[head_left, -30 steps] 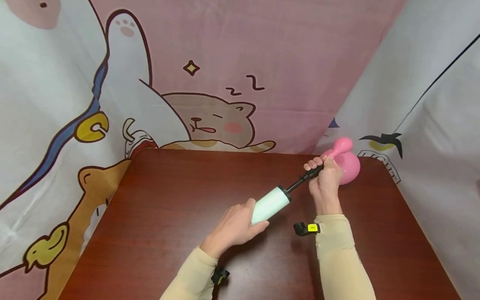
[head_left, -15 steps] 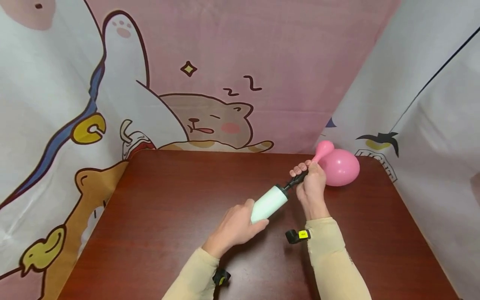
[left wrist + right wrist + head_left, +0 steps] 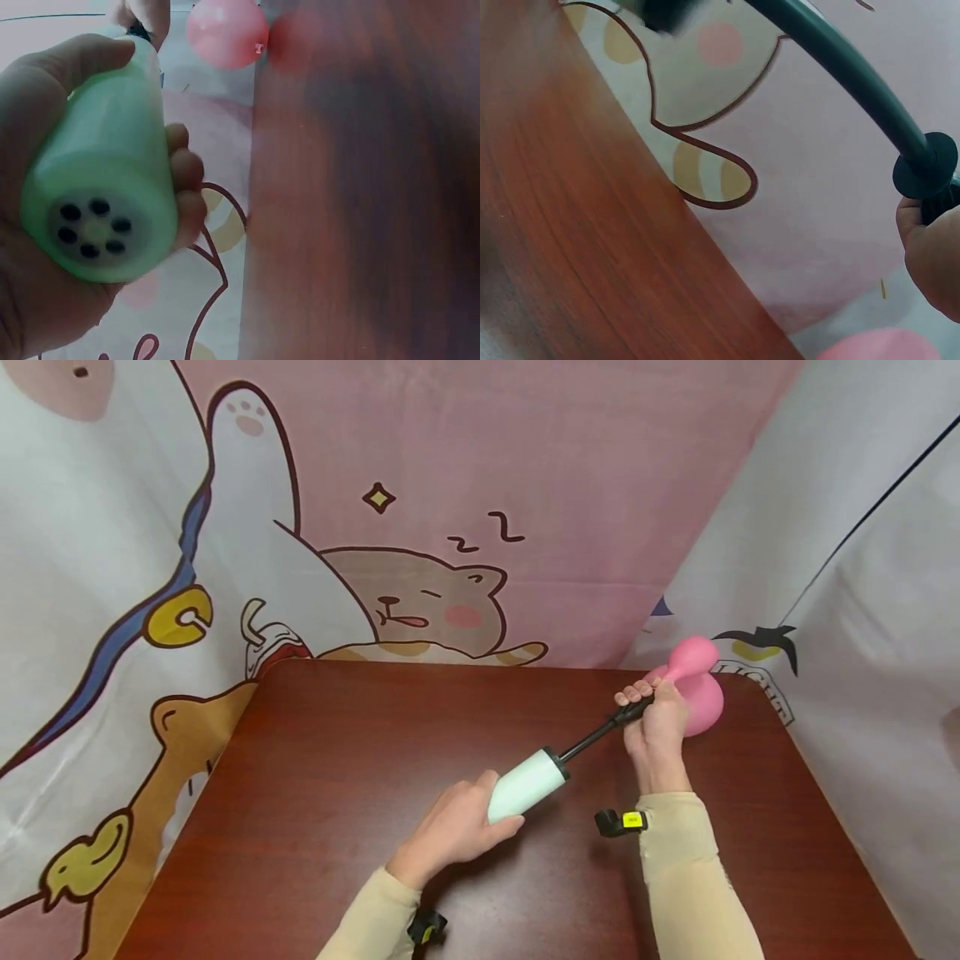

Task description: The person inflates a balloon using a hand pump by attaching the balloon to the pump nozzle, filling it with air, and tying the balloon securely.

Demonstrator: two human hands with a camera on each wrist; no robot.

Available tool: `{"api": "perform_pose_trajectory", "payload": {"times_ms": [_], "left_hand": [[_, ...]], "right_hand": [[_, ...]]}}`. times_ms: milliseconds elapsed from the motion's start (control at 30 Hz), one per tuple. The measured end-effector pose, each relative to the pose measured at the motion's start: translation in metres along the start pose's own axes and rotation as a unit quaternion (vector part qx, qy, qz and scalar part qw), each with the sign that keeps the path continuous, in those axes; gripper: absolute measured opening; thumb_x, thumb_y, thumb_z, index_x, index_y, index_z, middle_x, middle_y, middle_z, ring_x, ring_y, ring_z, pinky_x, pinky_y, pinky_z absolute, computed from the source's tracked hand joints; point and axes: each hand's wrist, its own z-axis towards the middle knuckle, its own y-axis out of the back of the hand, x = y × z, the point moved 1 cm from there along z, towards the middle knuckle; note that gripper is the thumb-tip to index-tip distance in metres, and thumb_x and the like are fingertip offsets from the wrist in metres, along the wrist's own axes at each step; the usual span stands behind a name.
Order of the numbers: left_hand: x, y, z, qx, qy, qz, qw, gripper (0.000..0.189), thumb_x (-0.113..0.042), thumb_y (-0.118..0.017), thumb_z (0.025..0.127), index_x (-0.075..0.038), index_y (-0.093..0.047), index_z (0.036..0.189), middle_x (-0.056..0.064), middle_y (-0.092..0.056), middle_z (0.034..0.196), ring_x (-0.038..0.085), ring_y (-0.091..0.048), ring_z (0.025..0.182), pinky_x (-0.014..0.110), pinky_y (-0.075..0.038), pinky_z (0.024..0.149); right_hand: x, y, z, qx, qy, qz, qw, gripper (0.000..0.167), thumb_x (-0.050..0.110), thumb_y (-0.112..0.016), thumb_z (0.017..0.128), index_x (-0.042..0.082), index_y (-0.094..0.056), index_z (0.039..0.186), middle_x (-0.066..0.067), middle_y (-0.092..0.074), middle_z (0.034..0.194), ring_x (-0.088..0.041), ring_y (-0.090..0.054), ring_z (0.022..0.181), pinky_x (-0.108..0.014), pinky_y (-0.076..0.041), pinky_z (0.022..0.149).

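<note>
My left hand (image 3: 457, 827) grips the mint-green barrel of a balloon pump (image 3: 528, 785); its holed end faces the left wrist view. A black rod (image 3: 588, 741) stretches from the barrel to my right hand (image 3: 660, 722), which holds the black handle (image 3: 633, 707). A small, partly inflated pink balloon (image 3: 693, 657) sticks up from the right hand, its neck pinched at the handle's end; the fingers hide its mouth. Behind that hand, a larger pink balloon (image 3: 703, 706) lies at the table's back right, its knot visible in the left wrist view.
The reddish-brown table (image 3: 337, 760) is backed by a pink cartoon-printed cloth (image 3: 585, 510), with pale cloth (image 3: 885, 635) along the right side. A small black wrist camera (image 3: 611, 822) juts out from the right sleeve.
The rod slid into the barrel half a second ago and is now drawn out again. My right hand went right, my left hand slightly down-left. The small balloon looks fuller.
</note>
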Motion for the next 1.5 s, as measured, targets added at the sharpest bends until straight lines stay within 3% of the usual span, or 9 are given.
{"api": "perform_pose_trajectory", "payload": {"times_ms": [167, 400, 567, 733, 867, 1067, 1267, 1500], "left_hand": [[-0.009, 0.003, 0.010, -0.022, 0.003, 0.026, 0.9994, 0.040, -0.043, -0.077, 0.087, -0.010, -0.058, 0.098, -0.004, -0.050, 0.067, 0.011, -0.045, 0.054, 0.027, -0.036, 0.048], [-0.020, -0.003, 0.021, -0.029, 0.017, -0.001, 0.9994, 0.046, -0.042, -0.077, 0.087, -0.004, -0.062, 0.108, 0.000, -0.056, 0.073, 0.011, -0.048, 0.056, 0.027, -0.039, 0.049], [-0.015, -0.008, 0.018, -0.020, 0.014, -0.022, 0.9994, 0.044, -0.041, -0.076, 0.089, -0.005, -0.060, 0.108, -0.001, -0.056, 0.075, 0.011, -0.049, 0.058, 0.026, -0.040, 0.052], [-0.006, -0.008, 0.006, -0.009, -0.003, -0.018, 0.9998, 0.041, -0.042, -0.078, 0.088, -0.008, -0.060, 0.104, -0.005, -0.053, 0.070, 0.009, -0.047, 0.056, 0.025, -0.038, 0.051], [-0.003, -0.005, 0.002, -0.006, -0.011, -0.009, 0.9999, 0.040, -0.042, -0.078, 0.088, -0.009, -0.059, 0.101, -0.006, -0.051, 0.068, 0.009, -0.045, 0.055, 0.025, -0.037, 0.050], [-0.008, 0.000, 0.007, -0.018, -0.002, 0.017, 0.9997, 0.038, -0.042, -0.078, 0.087, -0.011, -0.058, 0.096, -0.004, -0.049, 0.066, 0.011, -0.045, 0.053, 0.026, -0.036, 0.048], [-0.018, -0.003, 0.020, -0.024, 0.026, 0.003, 0.9994, 0.045, -0.042, -0.077, 0.087, -0.005, -0.062, 0.106, -0.001, -0.056, 0.072, 0.012, -0.049, 0.056, 0.028, -0.039, 0.049], [-0.021, -0.010, 0.024, -0.008, 0.033, -0.039, 0.9987, 0.046, -0.042, -0.077, 0.088, -0.004, -0.061, 0.109, 0.000, -0.058, 0.075, 0.011, -0.051, 0.058, 0.027, -0.042, 0.051]], "right_hand": [[-0.023, -0.004, -0.010, 0.017, 0.025, -0.015, 0.9994, 0.034, 0.022, -0.032, 0.113, 0.007, -0.043, 0.085, -0.001, -0.043, 0.066, -0.013, -0.041, 0.054, -0.025, -0.040, 0.053], [-0.048, -0.010, -0.026, 0.032, 0.012, -0.048, 0.9983, 0.033, 0.023, -0.032, 0.113, 0.009, -0.044, 0.086, 0.001, -0.042, 0.066, -0.011, -0.041, 0.053, -0.023, -0.039, 0.052], [-0.029, -0.008, -0.018, 0.025, 0.006, -0.050, 0.9984, 0.034, 0.023, -0.032, 0.113, 0.007, -0.044, 0.086, -0.001, -0.043, 0.067, -0.013, -0.041, 0.054, -0.026, -0.041, 0.053], [0.003, 0.001, -0.004, 0.014, 0.016, -0.009, 0.9997, 0.035, 0.024, -0.034, 0.112, 0.005, -0.042, 0.084, -0.003, -0.043, 0.067, -0.016, -0.041, 0.054, -0.028, -0.041, 0.053], [0.012, 0.005, 0.001, 0.011, 0.011, -0.001, 0.9999, 0.035, 0.026, -0.033, 0.112, 0.005, -0.041, 0.086, -0.004, -0.043, 0.067, -0.017, -0.041, 0.054, -0.028, -0.041, 0.053], [-0.015, 0.000, -0.009, 0.007, 0.017, -0.014, 0.9997, 0.034, 0.027, -0.034, 0.112, 0.007, -0.044, 0.086, -0.001, -0.043, 0.067, -0.013, -0.040, 0.054, -0.025, -0.040, 0.053], [-0.049, -0.009, -0.030, 0.038, 0.007, -0.067, 0.9970, 0.032, 0.026, -0.035, 0.112, 0.009, -0.046, 0.087, 0.000, -0.043, 0.067, -0.012, -0.042, 0.055, -0.024, -0.041, 0.054], [-0.046, -0.008, -0.028, 0.036, 0.013, -0.094, 0.9948, 0.031, 0.024, -0.034, 0.113, 0.010, -0.046, 0.087, 0.001, -0.043, 0.067, -0.011, -0.043, 0.054, -0.024, -0.041, 0.054]]}}
